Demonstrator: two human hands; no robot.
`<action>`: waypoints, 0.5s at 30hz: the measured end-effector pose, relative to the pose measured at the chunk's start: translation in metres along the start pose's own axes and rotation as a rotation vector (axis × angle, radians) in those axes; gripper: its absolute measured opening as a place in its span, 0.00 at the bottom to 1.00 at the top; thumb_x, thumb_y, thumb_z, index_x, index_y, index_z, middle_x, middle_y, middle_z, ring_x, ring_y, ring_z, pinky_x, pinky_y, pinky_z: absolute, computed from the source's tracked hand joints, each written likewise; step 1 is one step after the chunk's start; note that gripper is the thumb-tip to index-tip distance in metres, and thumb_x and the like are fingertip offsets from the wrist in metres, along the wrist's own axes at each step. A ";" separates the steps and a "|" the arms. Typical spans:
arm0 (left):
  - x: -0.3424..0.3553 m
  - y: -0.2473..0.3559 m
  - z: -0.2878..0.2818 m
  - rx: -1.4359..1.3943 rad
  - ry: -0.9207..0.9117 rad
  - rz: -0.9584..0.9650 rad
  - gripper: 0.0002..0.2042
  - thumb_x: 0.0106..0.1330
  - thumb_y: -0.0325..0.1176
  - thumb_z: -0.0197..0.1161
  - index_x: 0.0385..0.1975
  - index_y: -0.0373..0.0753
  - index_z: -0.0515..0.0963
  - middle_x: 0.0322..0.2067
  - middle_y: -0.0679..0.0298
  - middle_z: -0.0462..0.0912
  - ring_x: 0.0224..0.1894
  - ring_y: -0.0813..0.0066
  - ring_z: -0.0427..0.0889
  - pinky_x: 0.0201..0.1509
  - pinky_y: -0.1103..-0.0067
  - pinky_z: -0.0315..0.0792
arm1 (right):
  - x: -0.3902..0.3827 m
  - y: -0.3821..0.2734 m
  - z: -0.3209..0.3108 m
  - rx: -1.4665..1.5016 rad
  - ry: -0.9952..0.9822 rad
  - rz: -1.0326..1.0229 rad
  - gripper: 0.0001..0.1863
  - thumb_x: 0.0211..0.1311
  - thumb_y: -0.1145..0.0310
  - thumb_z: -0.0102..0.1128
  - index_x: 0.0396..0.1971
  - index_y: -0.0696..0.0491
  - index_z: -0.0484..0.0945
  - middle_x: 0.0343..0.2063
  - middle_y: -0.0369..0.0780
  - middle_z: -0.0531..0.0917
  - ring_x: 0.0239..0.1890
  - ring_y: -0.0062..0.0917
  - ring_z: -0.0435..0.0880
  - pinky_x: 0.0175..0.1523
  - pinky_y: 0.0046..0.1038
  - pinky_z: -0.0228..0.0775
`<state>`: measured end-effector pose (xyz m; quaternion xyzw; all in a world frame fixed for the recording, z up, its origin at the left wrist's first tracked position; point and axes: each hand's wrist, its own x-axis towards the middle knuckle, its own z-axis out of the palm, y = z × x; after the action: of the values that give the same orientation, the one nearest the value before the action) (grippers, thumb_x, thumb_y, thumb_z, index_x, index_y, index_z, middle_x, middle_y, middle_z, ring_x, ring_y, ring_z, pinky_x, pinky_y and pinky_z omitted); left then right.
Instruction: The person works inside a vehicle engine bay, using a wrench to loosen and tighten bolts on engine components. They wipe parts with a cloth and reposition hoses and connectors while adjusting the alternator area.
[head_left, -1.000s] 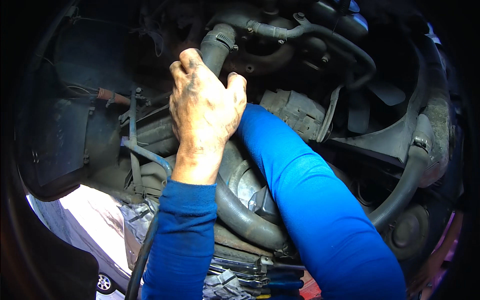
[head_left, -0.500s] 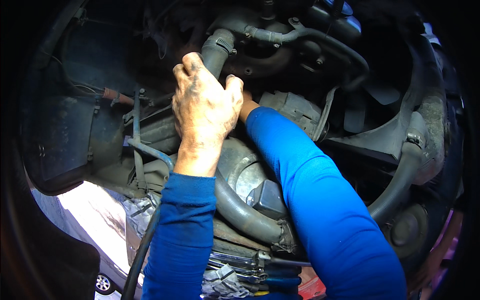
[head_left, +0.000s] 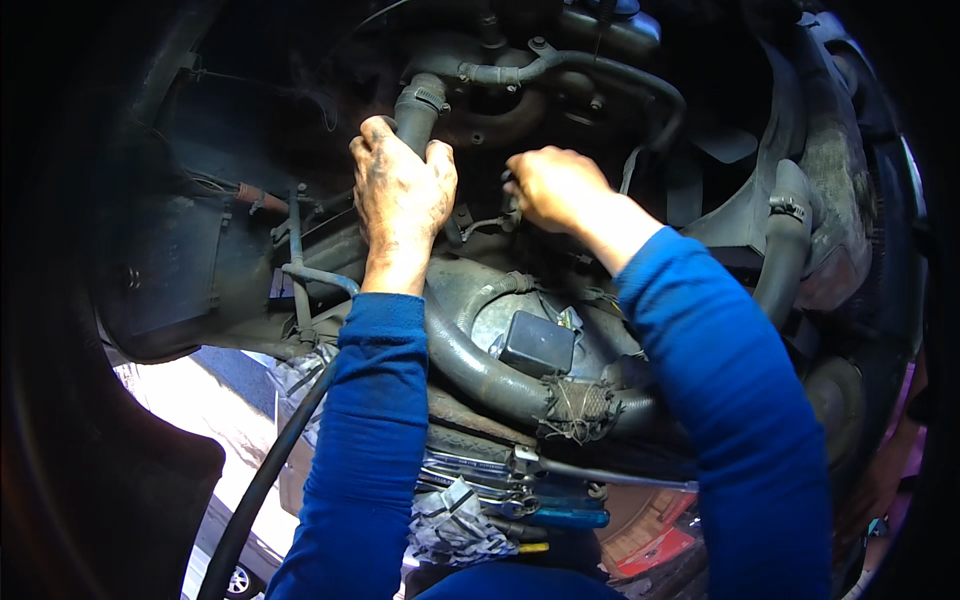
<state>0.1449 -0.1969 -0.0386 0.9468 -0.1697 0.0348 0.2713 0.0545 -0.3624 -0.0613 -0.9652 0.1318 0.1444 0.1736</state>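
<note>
My left hand [head_left: 403,200] is wrapped round a thick dark rubber hose [head_left: 418,125], just below the metal hose clamp [head_left: 428,97] at its upper end. My right hand [head_left: 562,188] has its fingers curled, a short way right of the left one, above a small metal bracket and pipe [head_left: 487,222]. Something dark shows at its fingertips, but motion blur and shadow keep me from telling what it is. Below both hands a wide curved hose [head_left: 480,372] runs to a wire-bound patch of mesh [head_left: 578,405], beside a black square box [head_left: 538,343].
Several wrenches [head_left: 470,480] and a crumpled patterned cloth [head_left: 460,525] lie along the front ledge. A thin metal pipe [head_left: 640,95] crosses the far side. Another clamped hose [head_left: 785,245] stands at right. A black cable [head_left: 265,485] hangs at lower left.
My right hand has come up out of the depth beside the left hand and moved right, uncovering the black box and the mesh-wrapped hose joint. My left hand keeps its grip on the hose.
</note>
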 end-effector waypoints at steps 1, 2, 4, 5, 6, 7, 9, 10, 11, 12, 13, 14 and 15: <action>0.000 -0.001 0.002 0.007 0.019 0.020 0.28 0.65 0.42 0.69 0.58 0.31 0.68 0.54 0.39 0.76 0.58 0.41 0.80 0.63 0.56 0.76 | -0.013 -0.001 -0.021 0.027 0.036 0.082 0.11 0.67 0.62 0.63 0.40 0.50 0.90 0.42 0.48 0.91 0.48 0.44 0.91 0.53 0.43 0.84; 0.001 -0.003 0.003 -0.005 0.042 0.044 0.28 0.64 0.42 0.69 0.58 0.30 0.68 0.54 0.39 0.76 0.58 0.41 0.80 0.64 0.56 0.75 | -0.032 -0.004 -0.042 0.062 0.193 0.072 0.12 0.64 0.61 0.65 0.35 0.53 0.90 0.39 0.48 0.91 0.45 0.44 0.91 0.51 0.43 0.84; 0.001 -0.005 0.004 -0.019 0.048 0.038 0.28 0.64 0.42 0.69 0.57 0.30 0.69 0.54 0.39 0.76 0.59 0.41 0.79 0.65 0.56 0.74 | -0.089 -0.011 -0.079 0.061 0.457 -0.080 0.12 0.64 0.64 0.59 0.31 0.57 0.86 0.31 0.49 0.88 0.39 0.44 0.89 0.50 0.43 0.82; 0.001 -0.005 0.005 -0.032 0.053 0.049 0.28 0.64 0.42 0.69 0.57 0.30 0.69 0.54 0.39 0.76 0.59 0.41 0.79 0.65 0.56 0.74 | -0.116 -0.012 -0.095 -0.183 0.799 -0.540 0.11 0.65 0.67 0.58 0.29 0.59 0.83 0.27 0.50 0.86 0.33 0.44 0.85 0.43 0.42 0.79; 0.001 -0.005 0.005 -0.034 0.044 0.037 0.28 0.64 0.42 0.69 0.57 0.31 0.69 0.54 0.39 0.76 0.59 0.41 0.79 0.64 0.55 0.74 | -0.170 -0.016 -0.108 0.481 0.404 -0.072 0.11 0.67 0.68 0.59 0.28 0.60 0.80 0.22 0.48 0.82 0.26 0.42 0.80 0.35 0.39 0.72; 0.001 -0.006 0.005 -0.031 0.034 0.020 0.28 0.64 0.42 0.69 0.57 0.31 0.69 0.54 0.39 0.76 0.58 0.41 0.79 0.64 0.55 0.74 | -0.217 -0.027 -0.116 0.641 0.317 0.025 0.12 0.70 0.68 0.60 0.27 0.60 0.80 0.19 0.44 0.80 0.22 0.34 0.77 0.32 0.36 0.66; 0.001 -0.005 0.005 -0.028 0.030 0.026 0.28 0.63 0.42 0.69 0.57 0.31 0.69 0.54 0.39 0.76 0.58 0.41 0.79 0.64 0.55 0.74 | -0.280 -0.044 -0.103 0.990 0.114 0.204 0.11 0.71 0.69 0.62 0.29 0.59 0.82 0.19 0.37 0.79 0.23 0.19 0.76 0.30 0.28 0.68; 0.001 -0.005 0.005 -0.027 0.030 0.026 0.28 0.63 0.42 0.69 0.57 0.31 0.69 0.54 0.39 0.76 0.59 0.41 0.79 0.65 0.55 0.74 | -0.307 -0.052 -0.090 1.220 -0.065 0.370 0.08 0.71 0.71 0.64 0.32 0.59 0.83 0.20 0.34 0.79 0.24 0.15 0.76 0.30 0.24 0.68; 0.001 -0.006 0.006 -0.024 0.036 0.035 0.28 0.63 0.42 0.69 0.57 0.31 0.69 0.54 0.39 0.76 0.58 0.41 0.79 0.64 0.55 0.74 | -0.326 -0.061 -0.072 1.239 -0.130 0.432 0.08 0.73 0.70 0.65 0.34 0.59 0.84 0.21 0.31 0.80 0.23 0.13 0.75 0.28 0.22 0.66; 0.001 -0.006 0.007 -0.021 0.044 0.042 0.28 0.63 0.41 0.69 0.56 0.31 0.69 0.54 0.39 0.76 0.58 0.41 0.79 0.64 0.55 0.74 | -0.344 -0.072 -0.053 1.379 -0.213 0.613 0.11 0.76 0.67 0.65 0.35 0.59 0.84 0.21 0.31 0.80 0.23 0.12 0.75 0.28 0.20 0.66; 0.000 -0.007 0.007 -0.023 0.061 0.050 0.28 0.63 0.41 0.69 0.56 0.31 0.69 0.54 0.39 0.76 0.58 0.41 0.79 0.64 0.56 0.74 | -0.355 -0.082 -0.032 1.383 -0.214 0.715 0.12 0.78 0.65 0.63 0.37 0.59 0.85 0.21 0.30 0.79 0.24 0.11 0.75 0.29 0.19 0.67; 0.000 -0.007 0.008 -0.017 0.055 0.054 0.28 0.63 0.41 0.69 0.57 0.31 0.69 0.53 0.39 0.76 0.58 0.41 0.79 0.64 0.55 0.74 | -0.365 -0.091 -0.015 1.439 -0.187 0.731 0.12 0.78 0.65 0.63 0.39 0.59 0.85 0.21 0.29 0.79 0.23 0.12 0.74 0.29 0.20 0.68; 0.000 -0.007 0.008 -0.013 0.049 0.057 0.28 0.63 0.41 0.69 0.57 0.31 0.69 0.53 0.39 0.76 0.58 0.41 0.79 0.64 0.55 0.74 | -0.374 -0.098 -0.002 1.490 -0.193 0.702 0.13 0.78 0.64 0.64 0.39 0.59 0.85 0.21 0.30 0.79 0.23 0.12 0.74 0.28 0.21 0.68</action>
<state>0.1471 -0.1954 -0.0494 0.9386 -0.1900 0.0647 0.2807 -0.2603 -0.1979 0.0913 -0.4834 0.4710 0.1472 0.7230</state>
